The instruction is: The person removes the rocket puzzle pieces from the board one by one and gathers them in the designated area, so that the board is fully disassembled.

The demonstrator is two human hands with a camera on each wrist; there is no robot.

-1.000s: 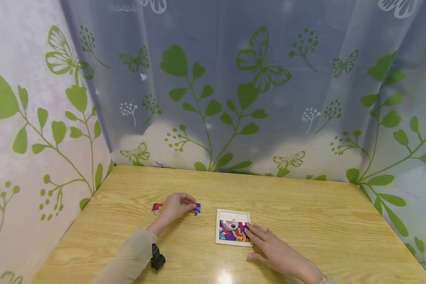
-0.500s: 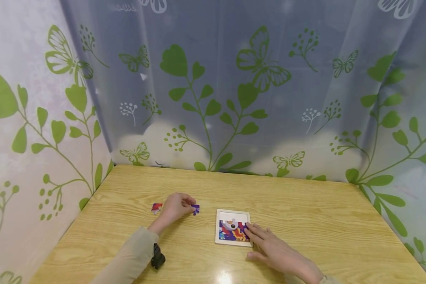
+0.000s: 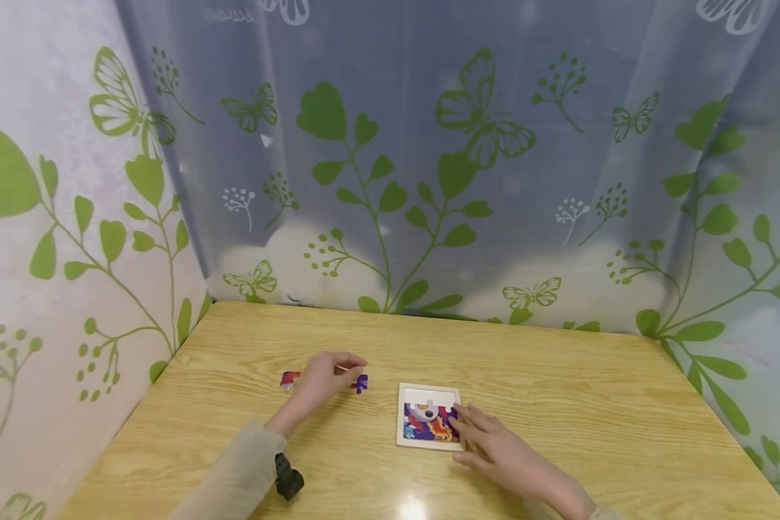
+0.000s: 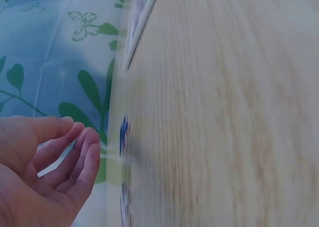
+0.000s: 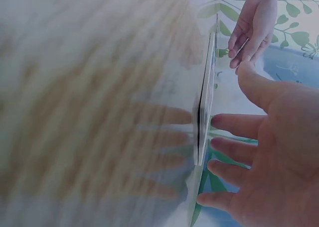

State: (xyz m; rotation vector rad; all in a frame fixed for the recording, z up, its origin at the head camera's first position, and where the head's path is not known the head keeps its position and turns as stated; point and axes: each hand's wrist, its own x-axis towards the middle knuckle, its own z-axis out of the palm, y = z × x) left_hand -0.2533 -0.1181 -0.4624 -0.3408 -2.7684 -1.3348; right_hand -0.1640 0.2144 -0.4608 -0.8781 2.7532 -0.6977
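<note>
Left of the puzzle frame, the left hand is higher than before, loose fingers holding nothing over a puzzle piece. The right hand, fingers straight, lifts slightly at the frame's right edge.

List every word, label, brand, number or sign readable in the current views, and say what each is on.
No text can be read with certainty.
Curtain, upper left: faint mark, perhaps lettering, too blurred to read.
Framed puzzle and loose pieces: no lettering legible.
Black wrist device: no lettering legible.
</note>
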